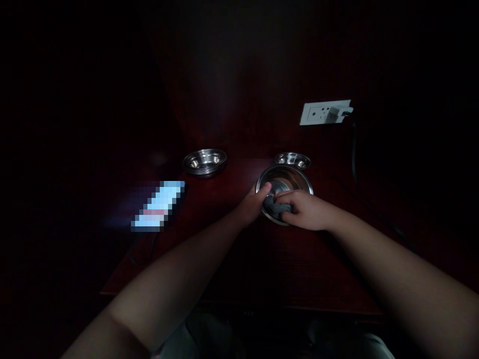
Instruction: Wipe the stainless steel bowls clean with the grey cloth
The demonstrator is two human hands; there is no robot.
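Observation:
A shiny metal bowl (302,180) is tilted with its opening toward me, above the dark red table. My left hand (255,203) grips its left rim, the thumb over the edge and the other fingers hidden behind the bowl. Inside the bowl, my right hand (304,209) is closed on a dark grey cloth (281,209) that lies against the lower inner wall. Part of the cloth reaches toward my left thumb. Just behind the held bowl sits another metal bowl (292,159), partly covered by it.
A stack of metal bowls (205,163) stands at the back left. A lit phone (159,207), its screen blurred out, lies on the left with a cable. On the back wall is a white socket (325,112) with a plug and a hanging black cord (354,154). The surroundings are dark.

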